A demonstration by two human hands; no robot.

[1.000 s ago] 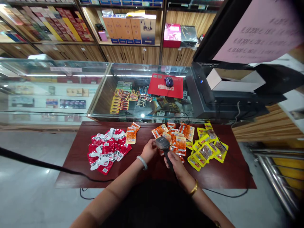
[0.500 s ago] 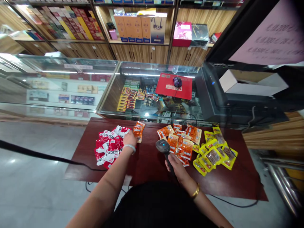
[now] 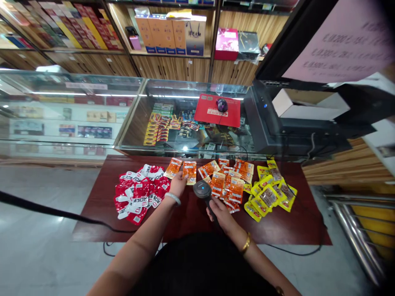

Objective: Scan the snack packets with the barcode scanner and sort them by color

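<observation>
My left hand (image 3: 178, 185) pinches the lower left edge of an orange snack packet (image 3: 190, 169), low over the dark red table. A second orange packet (image 3: 173, 167) lies just left of it. To the left of this hand is a pile of red and white packets (image 3: 142, 189). In my right hand (image 3: 221, 213) is a black barcode scanner (image 3: 202, 189), fingers wrapped round its handle. Its head, showing a small blue light, is close below and right of the held packet. More orange packets (image 3: 236, 190) lie heaped beyond the right hand, with yellow packets (image 3: 268, 197) farther right.
A glass display counter (image 3: 129, 123) borders the table's far side, with a red mouse pad (image 3: 202, 111) and a mouse (image 3: 221, 105) on top. At the right stand a dark machine (image 3: 265, 127) and an open white box (image 3: 308, 107). A black cable (image 3: 61, 213) crosses at left.
My left hand has moved right, away from beside the red pile, bringing an orange packet toward the scanner. The scanner stays in my right hand. The whole view has shifted slightly.
</observation>
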